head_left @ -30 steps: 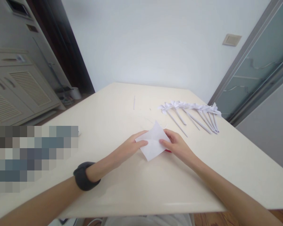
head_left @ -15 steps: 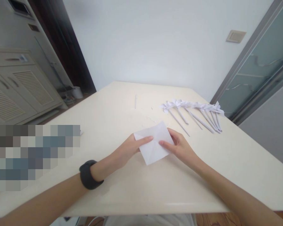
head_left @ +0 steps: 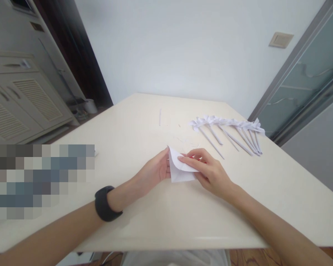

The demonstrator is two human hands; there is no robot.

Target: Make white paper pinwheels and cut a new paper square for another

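a square sheet of white paper (head_left: 175, 175), one flap curled over, sits between both hands above the cream table (head_left: 161, 218). the right hand (head_left: 209, 170) grips it, fingers closed on its right part, something red mostly hidden among them. the left hand (head_left: 152, 170) touches its left edge; whether those fingers pinch, i can't tell. beyond lie thin paper scraps (head_left: 180, 139), and to the right, a row of rolled-stem paper pieces (head_left: 224, 122).

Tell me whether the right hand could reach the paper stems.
Probably yes: the paper stems lie just beyond the right hand and nothing seems to stand between, though the folded-over white sheet, apparently with something red, occupies its grip.
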